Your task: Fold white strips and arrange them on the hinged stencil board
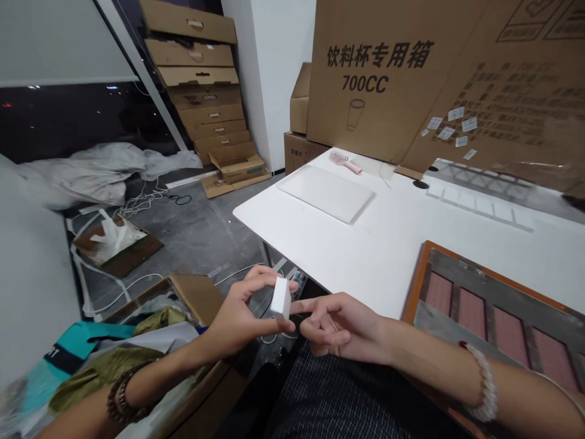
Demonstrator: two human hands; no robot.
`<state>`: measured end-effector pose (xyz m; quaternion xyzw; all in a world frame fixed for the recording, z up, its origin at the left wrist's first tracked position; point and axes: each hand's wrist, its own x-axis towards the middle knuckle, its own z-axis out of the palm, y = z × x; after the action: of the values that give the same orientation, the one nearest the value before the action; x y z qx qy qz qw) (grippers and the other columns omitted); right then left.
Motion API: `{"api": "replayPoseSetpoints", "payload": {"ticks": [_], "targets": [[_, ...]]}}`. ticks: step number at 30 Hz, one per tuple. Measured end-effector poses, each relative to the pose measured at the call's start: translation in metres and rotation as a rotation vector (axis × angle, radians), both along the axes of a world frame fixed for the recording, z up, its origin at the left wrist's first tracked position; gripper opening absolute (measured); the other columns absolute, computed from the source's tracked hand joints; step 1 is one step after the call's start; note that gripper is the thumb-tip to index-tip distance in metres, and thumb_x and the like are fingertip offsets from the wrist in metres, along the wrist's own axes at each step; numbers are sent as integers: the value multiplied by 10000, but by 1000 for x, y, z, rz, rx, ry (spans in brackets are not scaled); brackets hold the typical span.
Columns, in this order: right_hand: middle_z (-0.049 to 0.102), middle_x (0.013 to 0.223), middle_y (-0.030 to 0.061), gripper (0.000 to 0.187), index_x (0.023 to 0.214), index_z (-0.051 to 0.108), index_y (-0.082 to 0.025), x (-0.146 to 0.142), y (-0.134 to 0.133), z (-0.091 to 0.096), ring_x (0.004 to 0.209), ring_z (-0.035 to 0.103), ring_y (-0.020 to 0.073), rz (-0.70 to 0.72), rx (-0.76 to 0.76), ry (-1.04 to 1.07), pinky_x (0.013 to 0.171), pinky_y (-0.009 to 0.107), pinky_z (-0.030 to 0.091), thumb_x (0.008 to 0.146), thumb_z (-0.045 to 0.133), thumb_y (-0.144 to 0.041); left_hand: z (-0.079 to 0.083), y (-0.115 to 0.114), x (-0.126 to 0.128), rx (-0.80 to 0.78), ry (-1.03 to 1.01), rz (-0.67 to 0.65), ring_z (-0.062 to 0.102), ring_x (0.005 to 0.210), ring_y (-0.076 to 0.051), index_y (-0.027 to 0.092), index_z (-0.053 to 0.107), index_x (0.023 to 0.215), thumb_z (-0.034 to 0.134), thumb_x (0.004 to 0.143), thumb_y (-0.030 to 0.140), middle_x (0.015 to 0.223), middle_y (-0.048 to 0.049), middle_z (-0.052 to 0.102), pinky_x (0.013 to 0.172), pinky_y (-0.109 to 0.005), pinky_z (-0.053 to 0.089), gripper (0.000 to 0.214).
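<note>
My left hand [242, 311] is closed on a small white stack of cards [281, 297], pinched between the thumb below and the fingers above. The stack stands tilted, and fine layers show along one edge. My right hand [336, 323] is just to the right, its index finger stretched out to the stack's side. Its other fingers are loosely bent, with no object visible in them. Both hands are in front of the white table's [292, 238] near left edge, above my lap.
On the table lie a flat white panel [326, 192], a pink hairbrush [345, 162] and an orange-framed tray [418, 274] with pink strips. Large cardboard boxes [379, 122] stand behind. At left are an open carton [196, 296] of bagged clothing and a stack of boxes [214, 113].
</note>
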<state>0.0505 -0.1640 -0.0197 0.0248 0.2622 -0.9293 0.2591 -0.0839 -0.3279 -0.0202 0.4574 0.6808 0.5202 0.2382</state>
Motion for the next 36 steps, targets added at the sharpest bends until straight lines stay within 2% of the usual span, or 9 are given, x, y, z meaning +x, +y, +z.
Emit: {"api": "replayPoseSetpoints", "payload": {"ticks": [8, 11, 14, 17, 20, 24, 27, 31, 36], "targets": [[425, 419, -95, 461, 1199, 542, -102, -6, 11, 2, 340, 141, 33, -144, 53, 25, 476, 191, 219, 748, 449, -133, -3, 1, -3, 150, 233, -113, 504, 1005, -215, 305, 700, 1035, 869, 604, 327, 904, -33, 673, 855, -356, 448, 463], [429, 413, -97, 556, 1275, 495, -114, -4, 8, 3, 347, 139, 36, -107, 159, 28, 468, 206, 210, 721, 460, -135, -3, 1, -3, 146, 185, -50, 516, 984, -219, 283, 717, 992, 878, 576, 354, 952, -50, 641, 850, -366, 461, 452], [474, 429, -81, 679, 1352, 421, -113, -1, 5, 3, 361, 202, 48, -38, 399, -6, 426, 218, 141, 675, 476, -105, -1, 1, -2, 88, 137, -31, 516, 993, -240, 273, 737, 965, 882, 555, 380, 934, -63, 627, 874, -386, 462, 449], [488, 428, -57, 653, 1308, 476, -49, 1, 2, 2, 358, 223, 51, 73, 575, -63, 395, 243, 70, 658, 466, -114, 2, 1, -2, 39, 76, -3, 523, 1007, -247, 276, 740, 972, 879, 554, 387, 955, -62, 613, 890, -387, 463, 455], [470, 423, -57, 595, 1251, 543, -46, 4, -3, 5, 359, 248, 51, 133, 641, -70, 390, 228, 103, 671, 438, -129, 3, 3, -5, -15, -19, 86, 569, 984, -250, 242, 732, 978, 864, 569, 387, 996, -64, 614, 912, -410, 466, 454], [412, 449, -75, 504, 1202, 623, -157, 10, -9, 22, 414, 346, 69, 157, 876, 190, 448, 211, 261, 738, 429, -129, 0, 9, -5, -61, -378, 181, 601, 1078, -278, 206, 678, 1071, 848, 597, 370, 1102, -97, 677, 958, -401, 469, 529], [385, 497, -82, 548, 1304, 560, -277, 9, -5, 33, 431, 328, 78, 59, 1255, 521, 481, 230, 282, 786, 448, -138, -2, 13, -2, -105, -613, 174, 598, 1129, -280, 198, 669, 1094, 840, 616, 367, 1168, -112, 671, 945, -357, 491, 536], [412, 502, -64, 547, 1306, 563, -305, 5, 3, 29, 452, 330, 108, 29, 1666, 832, 542, 280, 307, 797, 441, -146, -2, 13, 4, -160, -737, 175, 595, 1144, -292, 176, 690, 1051, 844, 606, 379, 1115, -126, 693, 952, -363, 492, 513], [616, 619, -17, 375, 1049, 716, -252, 12, 6, 19, 524, 476, 122, 160, 1569, 880, 601, 282, 382, 793, 465, -141, -6, 13, 3, -141, -755, 159, 602, 1133, -284, 171, 687, 1054, 857, 596, 355, 1086, -126, 703, 974, -382, 477, 522]]}}
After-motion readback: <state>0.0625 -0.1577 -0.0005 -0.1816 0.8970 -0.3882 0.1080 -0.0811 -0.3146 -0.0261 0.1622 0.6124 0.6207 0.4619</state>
